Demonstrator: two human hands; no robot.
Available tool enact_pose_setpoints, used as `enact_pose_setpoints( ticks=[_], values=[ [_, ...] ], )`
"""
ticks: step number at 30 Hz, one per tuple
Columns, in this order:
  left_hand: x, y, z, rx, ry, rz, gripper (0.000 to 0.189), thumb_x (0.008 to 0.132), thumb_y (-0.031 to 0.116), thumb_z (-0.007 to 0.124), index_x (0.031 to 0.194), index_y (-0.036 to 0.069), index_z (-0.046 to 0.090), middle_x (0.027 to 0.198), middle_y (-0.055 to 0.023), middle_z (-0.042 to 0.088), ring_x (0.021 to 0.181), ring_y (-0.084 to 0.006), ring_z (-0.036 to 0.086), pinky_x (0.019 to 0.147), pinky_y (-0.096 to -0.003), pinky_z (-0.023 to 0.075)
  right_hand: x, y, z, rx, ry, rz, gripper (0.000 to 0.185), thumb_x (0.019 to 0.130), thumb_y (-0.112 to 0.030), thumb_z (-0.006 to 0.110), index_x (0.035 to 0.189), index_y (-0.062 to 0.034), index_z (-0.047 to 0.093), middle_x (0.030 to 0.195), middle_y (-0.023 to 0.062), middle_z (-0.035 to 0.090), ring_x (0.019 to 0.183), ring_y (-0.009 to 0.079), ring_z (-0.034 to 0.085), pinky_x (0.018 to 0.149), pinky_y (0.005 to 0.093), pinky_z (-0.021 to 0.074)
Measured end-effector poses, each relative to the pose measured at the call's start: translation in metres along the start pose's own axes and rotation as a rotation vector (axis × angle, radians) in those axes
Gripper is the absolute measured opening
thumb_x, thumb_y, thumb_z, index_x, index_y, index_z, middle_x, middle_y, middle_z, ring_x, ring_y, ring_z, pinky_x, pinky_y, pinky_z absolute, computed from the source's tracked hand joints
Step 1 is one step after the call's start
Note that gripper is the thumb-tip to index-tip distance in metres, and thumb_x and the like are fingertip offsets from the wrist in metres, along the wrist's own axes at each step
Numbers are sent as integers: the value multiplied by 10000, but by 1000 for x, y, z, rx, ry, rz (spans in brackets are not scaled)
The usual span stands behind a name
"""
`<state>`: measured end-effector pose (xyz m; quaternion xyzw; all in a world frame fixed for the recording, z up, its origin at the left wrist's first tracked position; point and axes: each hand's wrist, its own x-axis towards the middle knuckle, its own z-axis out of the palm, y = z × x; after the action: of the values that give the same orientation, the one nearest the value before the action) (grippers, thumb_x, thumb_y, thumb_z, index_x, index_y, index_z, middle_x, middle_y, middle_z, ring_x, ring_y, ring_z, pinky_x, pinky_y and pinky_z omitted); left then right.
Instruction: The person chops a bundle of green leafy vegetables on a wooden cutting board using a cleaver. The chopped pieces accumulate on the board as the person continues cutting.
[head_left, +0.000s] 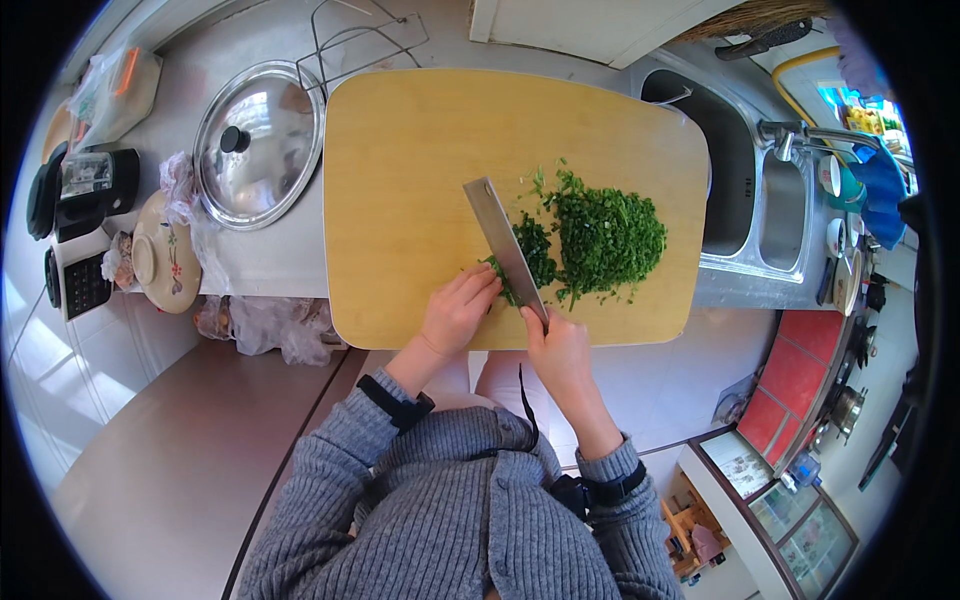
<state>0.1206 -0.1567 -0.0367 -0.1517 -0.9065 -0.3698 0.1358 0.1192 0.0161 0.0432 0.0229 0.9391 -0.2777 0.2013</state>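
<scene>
A cleaver (504, 244) slants across the yellow cutting board (405, 165), its handle in the grip of my right hand (561, 346) near the board's front edge. Just left of the blade, the bent fingers of my left hand (460, 309) press down on uncut green leaves (504, 283), which my fingers partly hide. Freshly chopped greens (535, 246) lie against the blade's right side. Farther right spreads a larger heap of finely chopped greens (611, 236), with loose bits scattered around it.
To the board's left lie a steel pot lid (259, 146) with a black knob and a wire rack (360, 45). A floral ceramic lid (165, 251) and plastic bags (277, 326) are farther left. A double sink (724, 214) with a faucet (787, 139) stands at the right.
</scene>
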Motion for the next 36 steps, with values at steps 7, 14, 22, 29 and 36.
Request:
enact_pose_setpoints(
  ticks=[7, 14, 22, 29, 36],
  values=[
    [-1, 2, -1, 8, -22, -20, 191, 776, 65, 653, 958, 18, 692, 1032, -94, 673, 1036, -247, 663, 768, -324, 573, 1, -8, 5, -210, -51, 7, 357, 968, -331, 569, 801, -32, 668, 580, 233, 602, 574, 436, 630, 536, 518, 507],
    [4, 1, -3, 14, 14, 13, 213, 770, 64, 652, 973, 16, 690, 1057, -97, 659, 1030, -256, 654, 786, -330, 569, 30, 3, 8, 155, 4, 95, 319, 955, -278, 618, 920, 27, 707, 639, 242, 620, 590, 403, 643, 521, 459, 489],
    [0, -1, -11, 23, -67, -6, 254, 774, 74, 642, 1019, 19, 681, 1098, -97, 647, 1046, -263, 644, 814, -338, 564, 35, 2, -20, -152, -111, -186, 376, 946, -332, 614, 744, -18, 658, 604, 214, 613, 562, 408, 628, 511, 472, 499],
    [-2, 2, -10, 35, -55, -1, 255, 792, 84, 614, 1029, 18, 678, 1099, -94, 649, 1055, -253, 646, 815, -333, 563, 45, -7, 5, -59, -24, -150, 312, 933, -281, 649, 808, 3, 679, 637, 229, 617, 597, 418, 623, 503, 462, 470],
    [-2, -1, -9, 35, -50, -3, 247, 782, 88, 620, 1013, 22, 677, 1092, -94, 654, 1040, -251, 653, 816, -330, 561, 31, -5, -7, 180, 17, -17, 319, 949, -260, 643, 862, 44, 685, 595, 209, 590, 486, 291, 583, 475, 386, 414]
  ],
)
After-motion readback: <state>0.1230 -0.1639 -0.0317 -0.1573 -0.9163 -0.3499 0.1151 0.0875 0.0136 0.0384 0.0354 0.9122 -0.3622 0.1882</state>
